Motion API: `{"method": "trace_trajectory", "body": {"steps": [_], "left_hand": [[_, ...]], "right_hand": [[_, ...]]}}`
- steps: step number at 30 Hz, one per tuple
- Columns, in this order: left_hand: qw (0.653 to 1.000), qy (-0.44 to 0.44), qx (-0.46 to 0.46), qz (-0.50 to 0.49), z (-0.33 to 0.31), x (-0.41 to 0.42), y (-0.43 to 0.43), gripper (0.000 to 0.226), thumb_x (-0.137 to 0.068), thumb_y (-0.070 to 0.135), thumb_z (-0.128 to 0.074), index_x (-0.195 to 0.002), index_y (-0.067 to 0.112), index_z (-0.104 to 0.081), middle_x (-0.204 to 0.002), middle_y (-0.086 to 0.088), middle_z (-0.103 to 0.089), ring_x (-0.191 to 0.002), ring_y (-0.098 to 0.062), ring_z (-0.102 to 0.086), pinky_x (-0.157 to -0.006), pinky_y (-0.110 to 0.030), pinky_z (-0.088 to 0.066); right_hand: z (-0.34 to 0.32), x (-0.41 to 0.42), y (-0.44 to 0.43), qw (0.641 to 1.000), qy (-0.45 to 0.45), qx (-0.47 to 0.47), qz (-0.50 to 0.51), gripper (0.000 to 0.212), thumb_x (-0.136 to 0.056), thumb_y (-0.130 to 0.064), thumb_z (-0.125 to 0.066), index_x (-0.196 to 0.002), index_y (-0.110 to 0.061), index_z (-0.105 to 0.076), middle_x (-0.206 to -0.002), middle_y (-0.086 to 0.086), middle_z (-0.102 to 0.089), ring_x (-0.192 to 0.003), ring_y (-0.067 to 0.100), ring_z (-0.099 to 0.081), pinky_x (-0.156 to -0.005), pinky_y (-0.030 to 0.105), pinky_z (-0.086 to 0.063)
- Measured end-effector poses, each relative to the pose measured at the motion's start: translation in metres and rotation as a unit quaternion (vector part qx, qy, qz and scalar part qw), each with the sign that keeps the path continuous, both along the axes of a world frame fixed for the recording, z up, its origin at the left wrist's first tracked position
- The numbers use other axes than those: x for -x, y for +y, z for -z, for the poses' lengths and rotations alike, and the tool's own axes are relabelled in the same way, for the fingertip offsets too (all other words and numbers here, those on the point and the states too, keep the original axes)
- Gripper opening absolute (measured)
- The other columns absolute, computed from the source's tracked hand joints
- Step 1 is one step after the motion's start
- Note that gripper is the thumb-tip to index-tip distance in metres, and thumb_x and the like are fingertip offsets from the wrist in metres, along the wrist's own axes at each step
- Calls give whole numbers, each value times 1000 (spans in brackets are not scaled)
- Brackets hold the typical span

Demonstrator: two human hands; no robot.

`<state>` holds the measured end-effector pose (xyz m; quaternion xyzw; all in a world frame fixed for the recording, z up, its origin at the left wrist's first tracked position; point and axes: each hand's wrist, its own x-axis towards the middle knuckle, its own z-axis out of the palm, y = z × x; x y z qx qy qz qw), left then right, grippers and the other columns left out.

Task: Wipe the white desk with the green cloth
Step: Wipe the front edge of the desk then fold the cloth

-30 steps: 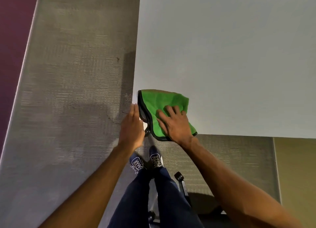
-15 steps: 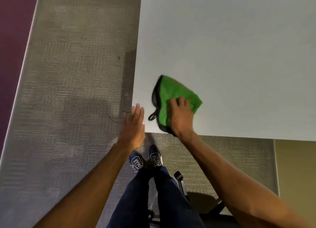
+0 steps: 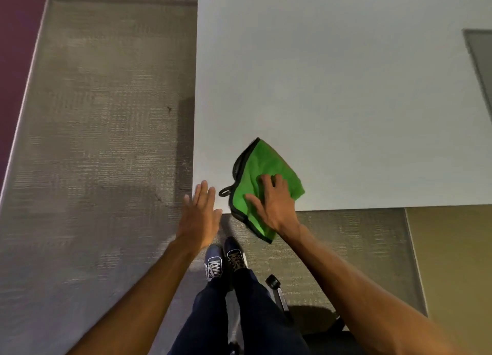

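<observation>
A folded green cloth (image 3: 262, 165) with a black hem and a small black loop lies on the white desk (image 3: 332, 94) near its front left corner. The cloth's near part hangs over the desk's front edge. My right hand (image 3: 271, 204) presses flat on the cloth, fingers spread over it. My left hand (image 3: 199, 216) hovers flat with fingers together at the desk's corner, just left of the cloth and apart from it. It holds nothing.
Grey carpet (image 3: 101, 147) spreads to the left of the desk and below its front edge. My two shoes (image 3: 225, 259) stand under the corner. A chair's black base and caster (image 3: 274, 282) sit by my legs. A purple wall (image 3: 13, 48) runs along the far left.
My right hand has slid the cloth to the right along the front edge, away from the left corner, and the cloth has turned. My left hand has come off the cloth and stays at the corner.
</observation>
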<state>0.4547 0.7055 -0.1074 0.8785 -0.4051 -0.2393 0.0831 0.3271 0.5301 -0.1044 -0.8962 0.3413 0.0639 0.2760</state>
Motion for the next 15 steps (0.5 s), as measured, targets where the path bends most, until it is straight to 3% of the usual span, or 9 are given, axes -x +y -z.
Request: {"method": "trace_trajectory", "body": {"steps": [2,4,6,8,10,12,13,15], "left_hand": [[998,-6,61,-12,-6,8,-5,58,-94,17,-60,-145,-2,-38,-157,-24,-26,-147,-36,-23,-115,-57,-26],[991,-9,119,-53,-8,17,-10,53,-86,6,-68,-134,-9,-49,-143,-31,-45,-135,-43,-42,-109,-55,-39],[979,13,150,-136,-10,27,-13,44,-82,1,-69,-122,-10,-58,-122,-30,-59,-109,-43,-60,-90,-49,-52],[954,100,135,-249,-11,35,-16,32,-83,9,-71,-111,-3,-61,-110,-20,-61,-89,-32,-62,-74,-39,-51],[875,292,85,-376,-8,42,-20,23,-84,19,-75,-96,7,-60,-103,-12,-66,-90,-27,-63,-75,-36,-51],[757,479,58,-440,-2,50,-22,19,-85,21,-75,-91,11,-60,-106,-11,-69,-106,-30,-63,-89,-44,-52],[720,522,57,-454,1,52,-24,20,-84,20,-75,-96,12,-61,-112,-15,-68,-111,-30,-62,-90,-44,-51],[672,552,77,-487,6,55,-26,27,-83,16,-76,-104,7,-62,-115,-19,-69,-101,-27,-68,-74,-36,-57]], "right_hand": [[-7,2,-4,999,-25,-43,18,55,-98,-59,-52,-133,-17,-49,-124,11,-52,-107,26,-56,-84,46,-59],[-11,9,-18,993,-59,-13,100,46,-100,-52,-54,-125,-14,-55,-120,10,-56,-104,27,-59,-87,50,-58],[-12,19,-35,982,-46,41,177,46,-97,-44,-61,-128,-11,-56,-126,14,-56,-113,31,-56,-95,53,-54],[-12,26,-48,975,10,32,222,55,-93,-44,-68,-136,-12,-53,-136,15,-54,-124,34,-53,-104,55,-47],[-14,27,-50,969,53,-29,238,55,-91,-46,-71,-132,-13,-57,-132,12,-61,-120,32,-59,-106,56,-47],[-16,27,-46,968,61,-69,234,50,-89,-47,-73,-124,-12,-63,-118,11,-70,-105,30,-68,-100,55,-53],[-17,26,-43,967,58,-79,236,48,-89,-47,-74,-120,-11,-66,-112,11,-73,-98,30,-71,-96,54,-57],[-19,27,-39,961,60,-110,248,42,-88,-41,-77,-112,-8,-70,-104,12,-77,-88,30,-75,-90,51,-61]]}}
